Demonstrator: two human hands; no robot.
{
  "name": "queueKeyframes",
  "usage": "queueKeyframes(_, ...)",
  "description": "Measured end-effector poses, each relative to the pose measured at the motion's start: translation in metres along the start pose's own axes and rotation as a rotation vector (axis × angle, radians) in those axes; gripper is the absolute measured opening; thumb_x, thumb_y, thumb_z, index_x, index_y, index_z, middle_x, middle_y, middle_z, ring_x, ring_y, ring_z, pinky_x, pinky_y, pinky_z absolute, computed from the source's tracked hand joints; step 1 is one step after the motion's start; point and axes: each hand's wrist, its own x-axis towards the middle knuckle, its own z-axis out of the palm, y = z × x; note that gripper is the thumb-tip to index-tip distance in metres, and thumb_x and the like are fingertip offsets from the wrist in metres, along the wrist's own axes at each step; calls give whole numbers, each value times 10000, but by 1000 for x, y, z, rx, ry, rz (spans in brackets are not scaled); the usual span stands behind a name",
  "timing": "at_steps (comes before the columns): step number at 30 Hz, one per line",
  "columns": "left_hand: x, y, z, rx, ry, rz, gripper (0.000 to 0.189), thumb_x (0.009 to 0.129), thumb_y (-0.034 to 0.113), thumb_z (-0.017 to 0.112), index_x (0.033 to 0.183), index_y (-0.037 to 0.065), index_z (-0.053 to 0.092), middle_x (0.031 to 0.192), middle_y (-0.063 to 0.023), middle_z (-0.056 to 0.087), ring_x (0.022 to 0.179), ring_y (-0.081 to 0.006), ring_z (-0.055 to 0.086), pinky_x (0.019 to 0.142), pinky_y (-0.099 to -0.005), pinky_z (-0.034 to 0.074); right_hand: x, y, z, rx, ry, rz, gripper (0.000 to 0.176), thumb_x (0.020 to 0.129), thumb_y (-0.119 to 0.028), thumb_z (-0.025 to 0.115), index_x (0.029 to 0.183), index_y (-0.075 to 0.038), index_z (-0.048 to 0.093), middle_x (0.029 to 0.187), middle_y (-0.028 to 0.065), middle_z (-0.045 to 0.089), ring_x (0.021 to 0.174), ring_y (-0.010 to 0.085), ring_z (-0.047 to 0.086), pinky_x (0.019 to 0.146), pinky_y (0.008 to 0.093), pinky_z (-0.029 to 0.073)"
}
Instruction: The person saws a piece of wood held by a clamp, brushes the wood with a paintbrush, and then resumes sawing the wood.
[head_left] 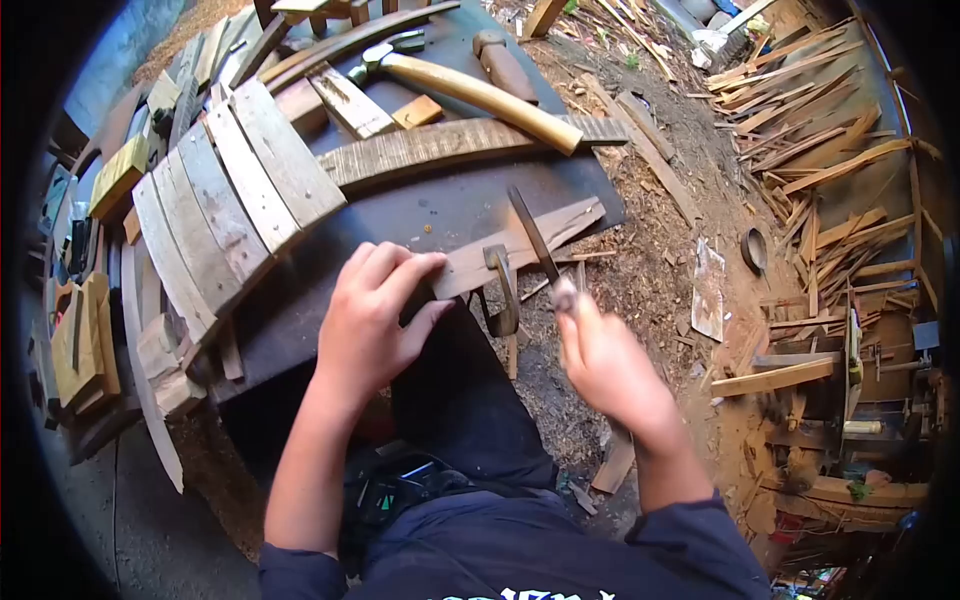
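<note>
A flat, brownish wooden piece [470,264] lies across the near edge of the dark table, with a metal clamp [505,300] over it. My left hand [372,300] grips its left end, fingers on top and thumb at the near side. Wrapped round the handle of a long, dark file [530,230] is my right hand [605,360]. The file's blade crosses the wooden piece to the right of the clamp and points away from me. Slight blur hides whether the blade touches the wood.
Left of my hands stands a curved panel of wooden slats [235,195]. Beyond the work lie a hammer [480,97], a curved wooden strip [430,150] and a wooden mallet-like block [503,68] on the table [400,205]. Wood scraps [810,130] pile up at the right.
</note>
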Motion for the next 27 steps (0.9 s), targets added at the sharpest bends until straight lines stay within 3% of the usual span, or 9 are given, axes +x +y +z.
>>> queueKeyframes(8,3,8,5,-11,29,5,434,731,81,897,1142,56,759,992,-103,671,941,-306,625,848,-415,531,40,-6,-9,-97,67,-113,212,1096,-166,508,1107,44,539,728,300,668,696,501,687,639,575,558)
queueKeyframes(11,4,4,1,16,33,36,442,735,103,900,1151,65,755,985,-99,669,941,-310,624,849,-418,532,15,-9,-3,-109,149,-173,198,1087,-163,527,1106,33,538,733,307,668,700,508,688,624,586,553)
queueKeyframes(13,3,2,1,-17,27,18,427,739,108,898,1137,80,748,964,-93,655,934,-304,625,850,-414,533,-21,5,2,-34,61,-14,202,1057,-145,566,1142,32,523,712,327,655,696,538,684,599,630,532)
queueKeyframes(15,4,1,1,-38,18,12,417,741,100,895,1130,81,748,963,-94,653,933,-302,625,850,-410,532,-38,9,7,-80,58,53,189,1081,-129,515,1188,14,575,757,314,678,720,538,683,625,596,539)
queueKeyframes(19,4,4,3,-34,12,29,396,761,113,884,1130,62,750,987,-111,671,959,-330,639,868,-432,539,15,-7,-2,-133,113,-13,205,1095,-202,534,1050,-5,566,743,307,653,699,517,663,613,568,521)
queueKeyframes(23,0,-2,5,-4,75,76,372,793,201,870,1118,66,749,1036,-150,699,1022,-366,655,908,-470,543,5,-7,-2,-36,165,-139,332,1071,-151,502,1318,42,610,970,341,706,912,531,690,786,593,553)
queueKeyframes(24,-1,-5,4,-17,28,84,380,797,212,861,1124,67,732,1058,-151,695,1030,-367,650,929,-474,535,-10,7,4,-57,86,-96,440,1072,-145,495,1462,54,543,1031,353,704,987,547,677,845,596,542)
queueKeyframes(26,-5,-7,10,-12,52,81,423,781,195,858,1148,64,691,1112,-134,648,1087,-348,616,960,-466,513,-31,20,1,26,59,-54,416,1073,-151,504,1433,50,552,1067,338,718,999,537,691,818,562,533)
queueKeyframes(27,-6,-13,13,-42,41,63,423,782,189,856,1150,64,688,1087,-123,623,1083,-337,607,950,-461,510,-27,26,-2,-62,-11,10,360,1103,-128,458,1405,39,562,889,304,669,803,452,680,680,512,490)
